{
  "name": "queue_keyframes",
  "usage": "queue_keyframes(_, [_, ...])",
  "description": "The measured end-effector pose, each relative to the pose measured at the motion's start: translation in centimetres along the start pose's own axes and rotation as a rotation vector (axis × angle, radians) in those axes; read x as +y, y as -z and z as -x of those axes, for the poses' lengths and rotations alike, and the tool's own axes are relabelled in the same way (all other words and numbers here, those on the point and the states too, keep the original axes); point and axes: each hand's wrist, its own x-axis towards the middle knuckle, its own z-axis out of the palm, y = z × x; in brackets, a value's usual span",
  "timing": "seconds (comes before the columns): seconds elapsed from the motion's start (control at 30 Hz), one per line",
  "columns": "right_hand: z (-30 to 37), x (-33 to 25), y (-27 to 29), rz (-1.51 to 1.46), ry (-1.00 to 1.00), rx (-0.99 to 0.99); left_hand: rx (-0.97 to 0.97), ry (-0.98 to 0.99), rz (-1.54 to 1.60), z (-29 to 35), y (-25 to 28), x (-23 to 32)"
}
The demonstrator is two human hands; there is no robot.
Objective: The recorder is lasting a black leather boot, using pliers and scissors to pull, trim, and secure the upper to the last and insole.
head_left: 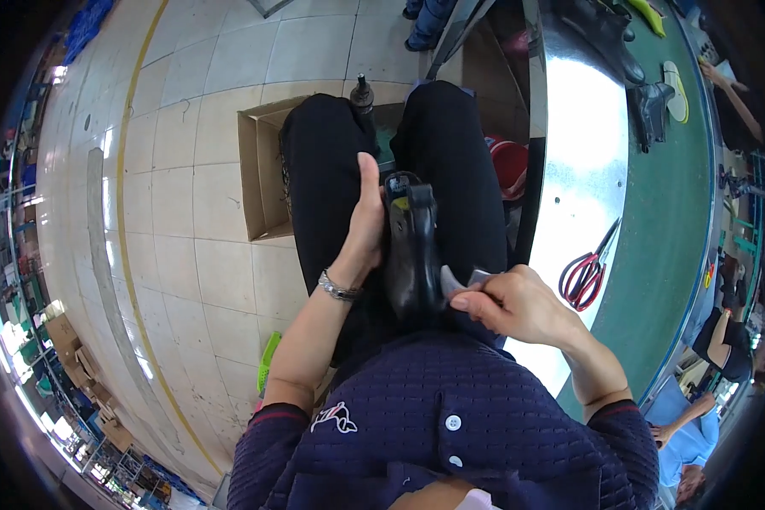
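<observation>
Black shoe (412,255) sits on the lap between the thighs, toe end toward the person's belly, opening facing away. A yellow patch shows in the opening

Left hand (365,223): palm side up against the left flank of the shoe, thumb straight and spread away from it. Fingers go out of sight behind the shoe, so can't tell how far they're curled or whether they grip. Metal-look bracelet (338,286) on that wrist

Right hand (518,302): closed in a pinch, thumb forward, holding a pale grey scrap (450,279) just beside the toe end, on its right. Can't tell if scrap touches shoe; material unclear too

Around it: metal post (362,95) stands between the knees. Open cardboard box (251,178) on the floor left of the legs, red tub (506,163) by the right thigh

Bench on the right: shiny metal sheet (582,170) with red-handled scissors (599,257) at its edge, green top (667,212) beyond. Far end has a black boot (602,38), a smaller black shoe (648,115) and a pale yellow-edged shoe (675,92) just beside it
</observation>
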Motion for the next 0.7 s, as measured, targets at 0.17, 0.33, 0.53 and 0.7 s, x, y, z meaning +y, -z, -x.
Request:
queue_keyframes(0.17, [1.8, 4.7, 2.7, 0.001, -0.430, 0.448, -0.019, -0.199, -0.212, 1.7, -3.5, 0.9])
queue_keyframes(0.33, [2.1, 15.6, 5.0, 0.609, -0.629, 0.740, -0.242, -0.377, -0.402, 2.4, -5.8, 3.5])
queue_keyframes(0.53, [-1.0, 12.4, 5.5, 0.325, -0.380, 1.008, -0.362, -0.836, -0.785, 2.3, -6.9, 5.4])
queue_keyframes(0.7, [-6.5, 4.2, 6.9, -1.094, 0.206, 0.225, -0.499, -1.455, -1.227, 3.0, -11.0, 6.1])
